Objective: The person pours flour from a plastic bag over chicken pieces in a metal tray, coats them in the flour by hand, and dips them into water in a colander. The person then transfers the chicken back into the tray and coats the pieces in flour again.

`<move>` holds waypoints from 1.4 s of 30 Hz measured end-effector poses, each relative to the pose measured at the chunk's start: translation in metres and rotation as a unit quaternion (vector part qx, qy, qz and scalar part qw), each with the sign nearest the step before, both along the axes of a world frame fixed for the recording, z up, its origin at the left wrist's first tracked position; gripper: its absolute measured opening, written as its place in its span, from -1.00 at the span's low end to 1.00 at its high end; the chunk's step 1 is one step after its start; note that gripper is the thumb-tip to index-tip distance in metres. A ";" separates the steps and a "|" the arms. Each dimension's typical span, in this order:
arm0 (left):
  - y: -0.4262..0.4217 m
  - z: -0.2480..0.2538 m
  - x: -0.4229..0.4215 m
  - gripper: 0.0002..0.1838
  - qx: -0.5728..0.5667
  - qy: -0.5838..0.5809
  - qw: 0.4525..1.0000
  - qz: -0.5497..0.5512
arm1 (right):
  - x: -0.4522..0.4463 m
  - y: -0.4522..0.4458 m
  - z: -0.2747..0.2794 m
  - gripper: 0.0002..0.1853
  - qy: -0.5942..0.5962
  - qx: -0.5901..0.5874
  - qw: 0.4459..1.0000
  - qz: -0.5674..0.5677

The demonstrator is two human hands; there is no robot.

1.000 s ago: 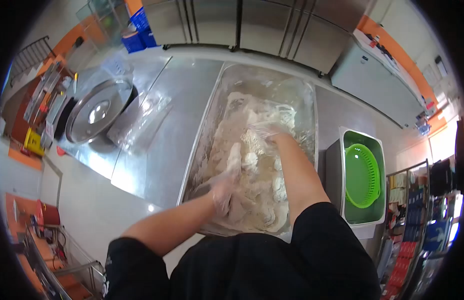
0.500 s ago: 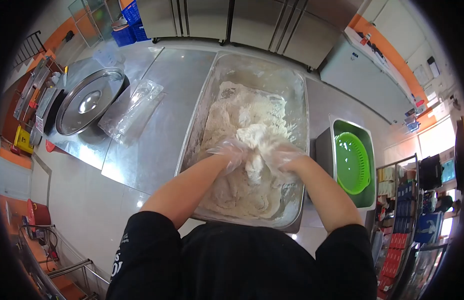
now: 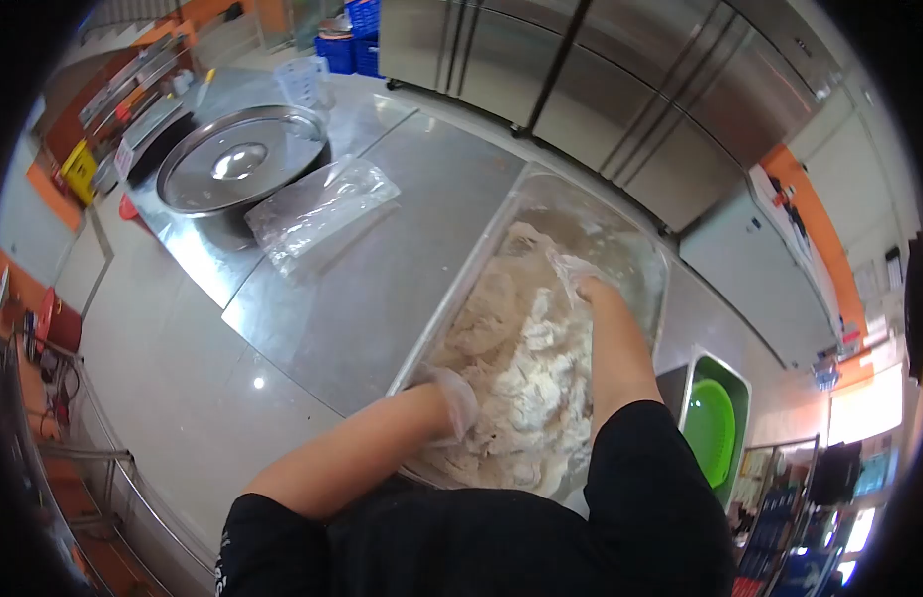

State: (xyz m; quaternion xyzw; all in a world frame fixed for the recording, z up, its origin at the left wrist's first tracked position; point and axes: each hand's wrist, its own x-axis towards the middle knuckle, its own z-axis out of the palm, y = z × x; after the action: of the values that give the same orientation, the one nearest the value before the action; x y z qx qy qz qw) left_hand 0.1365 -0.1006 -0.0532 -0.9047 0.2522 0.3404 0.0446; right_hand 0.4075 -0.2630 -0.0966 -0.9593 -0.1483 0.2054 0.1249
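Note:
A long metal tray (image 3: 458, 283) holds a large heap of white flour (image 3: 541, 393), clumpy and loose in the middle. My left hand (image 3: 456, 400), in a clear plastic glove, is down at the tray's near left side, against the flour; its fingers are blurred and partly hidden. Farther away, my right hand (image 3: 573, 271), gloved in the same way, reaches into the flour at the tray's far end. Its fingertips blend with the flour, so I cannot see what they grip.
Left on the metal table (image 3: 382, 269) lie a clear plastic bag (image 3: 327, 211), a lidded round pot (image 3: 240, 159) and a measuring jug (image 3: 300, 82). Right of the tray, a metal pan contains a green basket (image 3: 710, 433). Steel refrigerators (image 3: 541, 70) and a chest freezer (image 3: 755, 264) stand behind.
My hands have parted from the tray's middle: the left came back toward the near left side, the right went to the far end. The flour is spread differently, and the view has turned.

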 end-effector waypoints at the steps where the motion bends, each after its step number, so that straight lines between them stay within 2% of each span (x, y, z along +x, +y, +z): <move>1: 0.000 -0.002 0.004 -0.80 0.032 0.048 0.998 0.009 | 0.000 0.018 0.003 -0.46 0.009 -0.014 1.000 0.026; 4: 0.016 -0.006 0.004 -0.79 -0.084 -0.064 0.994 -0.013 | -0.025 0.086 0.025 -0.48 0.085 -0.018 0.987 0.138; 6: 0.019 -0.012 0.002 -0.79 -0.114 -0.077 0.990 -0.002 | -0.059 0.122 0.043 -0.49 0.146 -0.026 0.964 0.219; 7: 0.023 -0.013 0.006 -0.78 -0.124 -0.089 0.988 0.001 | -0.056 0.123 0.026 -0.50 0.086 -0.051 0.914 0.393; 8: 0.025 -0.013 0.008 -0.78 -0.135 -0.101 0.986 0.003 | -0.053 0.124 0.010 -0.50 -0.003 -0.053 0.837 0.544; 11: 0.025 -0.012 0.015 -0.78 -0.131 -0.126 0.983 -0.011 | -0.123 0.136 0.049 -0.58 0.007 -0.220 0.783 0.581; 13: 0.023 -0.010 0.017 -0.80 -0.083 -0.123 0.988 -0.041 | -0.142 0.114 0.049 -0.63 0.008 -0.238 0.779 0.580; 14: 0.020 -0.023 0.015 -0.86 -0.126 -0.169 0.977 0.037 | -0.151 0.105 0.048 -0.65 0.009 -0.243 0.779 0.577; 17: 0.018 -0.003 0.019 -0.85 -0.101 -0.122 0.987 0.036 | -0.150 0.071 0.048 -0.70 0.049 -0.176 0.819 0.545; 18: 0.021 -0.018 0.016 -0.83 -0.144 -0.191 0.970 0.029 | -0.150 0.052 0.053 -0.72 0.060 -0.192 0.848 0.490; 20: 0.020 -0.039 0.018 -0.78 -0.158 -0.271 0.942 0.120 | -0.148 0.011 0.071 -0.74 0.078 -0.222 0.897 0.373; 21: 0.018 -0.042 0.024 -0.73 -0.165 -0.313 0.920 0.167 | -0.152 -0.010 0.076 -0.76 0.006 -0.173 0.903 0.394; 23: 0.015 -0.018 0.032 -0.65 -0.203 -0.238 0.905 0.287 | -0.169 -0.048 0.082 -0.79 -0.138 -0.080 0.890 0.427; 24: 0.012 -0.006 0.036 -0.59 -0.219 -0.193 0.891 0.348 | -0.176 -0.057 0.082 -0.80 -0.184 -0.179 0.857 0.446; 25: 0.010 0.002 0.048 -0.57 -0.085 -0.130 0.967 0.200 | -0.179 -0.062 0.082 -0.81 -0.230 -0.275 0.813 0.459; 26: 0.005 0.008 0.059 -0.54 0.082 -0.064 0.993 0.052 | -0.181 -0.067 0.081 -0.83 -0.270 -0.367 0.759 0.465; 27: -0.001 0.015 0.071 -0.50 0.198 0.002 0.973 -0.123 | -0.183 -0.071 0.077 -0.82 -0.247 -0.206 0.857 0.403; 28: -0.005 0.014 0.081 -0.51 0.175 -0.020 0.981 -0.077 | -0.182 -0.072 0.072 -0.82 -0.219 -0.037 0.919 0.324; 30: -0.011 0.005 0.086 -0.51 0.037 -0.100 0.987 0.118 | -0.187 -0.072 0.067 -0.79 -0.198 0.132 0.945 0.223; 32: -0.011 0.006 0.089 -0.50 -0.012 -0.122 0.978 0.167 | -0.196 -0.063 0.073 -0.75 -0.210 0.134 0.946 0.206; 35: -0.009 0.027 0.085 -0.49 0.007 -0.109 0.986 0.128 | -0.215 -0.063 0.111 -0.63 -0.071 0.134 0.987 0.060; 36: -0.009 0.034 0.077 -0.49 0.018 -0.092 0.990 0.108 | -0.225 -0.043 0.148 -0.55 0.098 0.012 0.994 0.045; 39: -0.019 0.051 0.050 -0.47 0.046 0.001 0.996 0.083 | -0.249 -0.051 0.108 -0.51 0.175 -0.217 0.956 0.090; 41: -0.025 0.033 0.033 -0.45 0.019 0.146 0.979 0.138 | -0.245 -0.056 0.045 -0.50 0.298 -0.251 0.907 0.158; 42: -0.018 -0.013 0.026 -0.50 -0.047 0.227 0.950 0.208 | -0.249 -0.066 0.011 -0.51 0.295 -0.112 0.928 0.201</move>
State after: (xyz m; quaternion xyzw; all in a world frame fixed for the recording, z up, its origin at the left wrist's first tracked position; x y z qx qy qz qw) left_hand 0.1624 -0.1185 -0.0666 -0.8371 0.0780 0.5260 -0.1285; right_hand 0.1580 -0.3285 -0.0854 -0.8135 -0.2702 0.5148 0.0107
